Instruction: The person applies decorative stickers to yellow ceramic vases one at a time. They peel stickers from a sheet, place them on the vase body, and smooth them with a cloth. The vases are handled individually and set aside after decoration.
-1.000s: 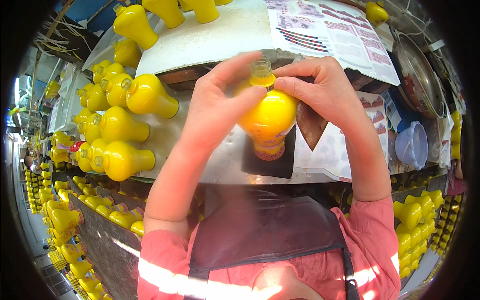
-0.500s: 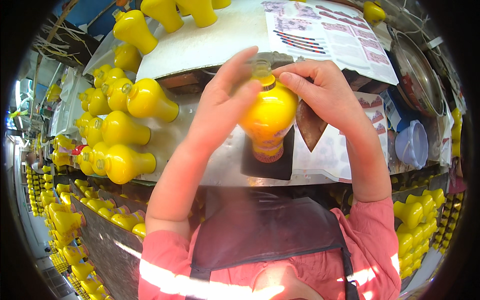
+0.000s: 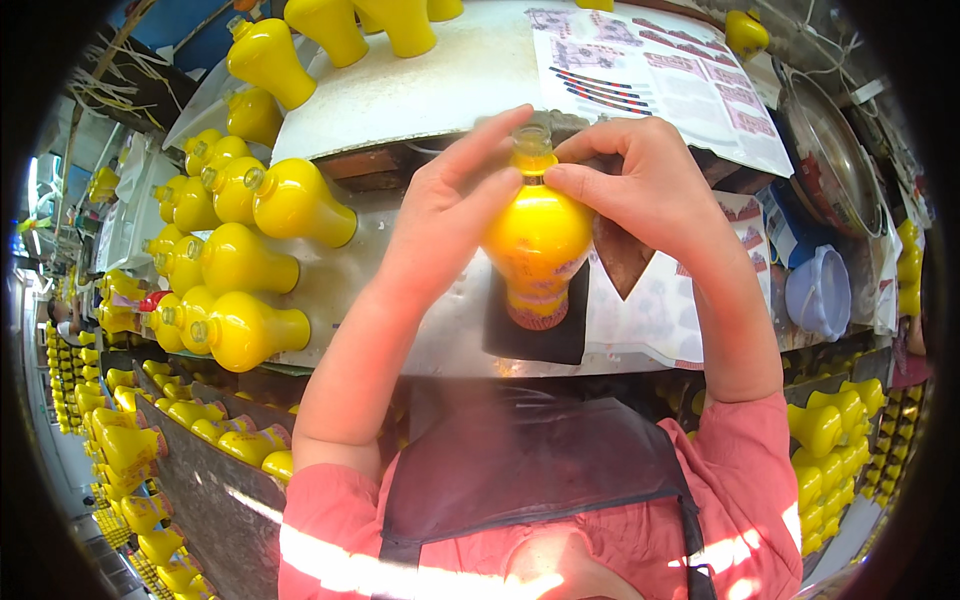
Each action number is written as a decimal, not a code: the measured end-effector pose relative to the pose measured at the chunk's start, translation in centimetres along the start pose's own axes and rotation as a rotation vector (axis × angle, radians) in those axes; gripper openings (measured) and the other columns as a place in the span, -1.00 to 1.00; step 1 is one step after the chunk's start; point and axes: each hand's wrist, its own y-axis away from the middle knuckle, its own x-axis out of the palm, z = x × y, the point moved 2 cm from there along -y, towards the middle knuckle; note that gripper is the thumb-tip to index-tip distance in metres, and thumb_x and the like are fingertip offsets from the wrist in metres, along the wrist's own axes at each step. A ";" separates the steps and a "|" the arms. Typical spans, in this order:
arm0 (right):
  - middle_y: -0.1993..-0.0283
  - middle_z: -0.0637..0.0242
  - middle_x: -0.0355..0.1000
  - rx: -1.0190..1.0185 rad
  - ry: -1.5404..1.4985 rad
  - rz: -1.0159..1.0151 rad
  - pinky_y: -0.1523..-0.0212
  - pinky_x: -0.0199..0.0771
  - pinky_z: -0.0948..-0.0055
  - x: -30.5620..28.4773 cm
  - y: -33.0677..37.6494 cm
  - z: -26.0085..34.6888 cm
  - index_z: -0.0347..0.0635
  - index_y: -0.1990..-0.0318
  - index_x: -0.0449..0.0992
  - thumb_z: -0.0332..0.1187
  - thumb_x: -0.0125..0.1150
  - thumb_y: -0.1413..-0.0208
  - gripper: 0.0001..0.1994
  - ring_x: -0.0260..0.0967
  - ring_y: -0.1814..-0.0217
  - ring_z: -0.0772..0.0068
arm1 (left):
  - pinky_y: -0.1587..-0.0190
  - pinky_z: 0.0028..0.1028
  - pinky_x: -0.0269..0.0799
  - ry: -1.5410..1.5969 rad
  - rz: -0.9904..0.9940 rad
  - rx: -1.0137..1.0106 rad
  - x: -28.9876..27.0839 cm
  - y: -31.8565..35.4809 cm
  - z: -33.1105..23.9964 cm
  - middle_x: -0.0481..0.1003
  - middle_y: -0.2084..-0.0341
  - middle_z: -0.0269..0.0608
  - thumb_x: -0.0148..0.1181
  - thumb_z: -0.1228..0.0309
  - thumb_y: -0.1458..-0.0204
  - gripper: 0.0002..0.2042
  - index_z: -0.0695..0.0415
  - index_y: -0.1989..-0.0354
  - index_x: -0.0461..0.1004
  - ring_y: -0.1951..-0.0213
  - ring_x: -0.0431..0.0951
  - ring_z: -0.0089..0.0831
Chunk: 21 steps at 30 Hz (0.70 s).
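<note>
A glossy yellow bottle (image 3: 540, 232) with a clear glass mouth stands upright between my hands. Its lower part carries a purplish pattern, and a narrow dark band (image 3: 532, 181) circles the neck. My left hand (image 3: 452, 195) presses its thumb against the left of the neck, with the index finger stretched up beside the mouth. From the other side, my right hand (image 3: 640, 180) rests thumb and bent forefinger at the neck by the band. Both hands clasp the neck between them; their other fingertips are partly hidden. Under the bottle lies a black pad (image 3: 552, 345).
Several plain yellow bottles (image 3: 250, 268) stand on the metal table to the left. Printed decal sheets (image 3: 650, 75) lie on a white board ahead. A pointed brown piece (image 3: 622, 262) sits right of the bottle, and a pale blue bucket (image 3: 820, 292) farther right. Racks of bottles flank me.
My left thumb has come down onto the neck band and its fingers have steadied. My right thumb has slid slightly down and left along the neck. The bottle stays in place.
</note>
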 end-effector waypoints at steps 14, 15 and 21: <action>0.42 0.25 0.58 -0.163 -0.222 -0.200 0.41 0.47 0.51 0.6 1.4 -1.0 -0.29 0.11 0.64 -0.36 0.23 -0.25 -0.80 0.52 0.44 0.57 | -0.16 -0.55 0.39 -0.259 -0.033 0.150 -0.4 -0.9 -1.2 0.58 0.06 -0.37 0.05 0.47 -0.34 -0.72 0.22 -0.15 0.57 -0.02 0.50 -0.62; 0.42 0.26 0.57 -0.264 -0.226 -0.281 0.43 0.46 0.52 1.0 2.1 -0.9 -0.26 0.09 0.61 -0.40 0.22 -0.25 -0.83 0.51 0.45 0.59 | -0.14 -0.55 0.40 -0.238 -0.031 0.108 -0.3 -1.1 -1.3 0.58 0.09 -0.37 0.09 0.46 -0.33 -0.75 0.22 -0.09 0.58 0.00 0.50 -0.63; 0.24 0.16 0.58 -0.624 0.070 -0.284 0.42 0.50 0.38 3.4 4.6 -0.8 -0.12 0.02 0.56 -0.59 0.20 -0.21 -0.78 0.56 0.45 0.27 | -0.04 -0.56 0.42 -0.350 -0.058 -0.011 1.1 -1.6 -2.5 0.57 0.25 -0.37 0.33 0.40 -0.19 -0.86 0.17 0.18 0.57 0.12 0.50 -0.64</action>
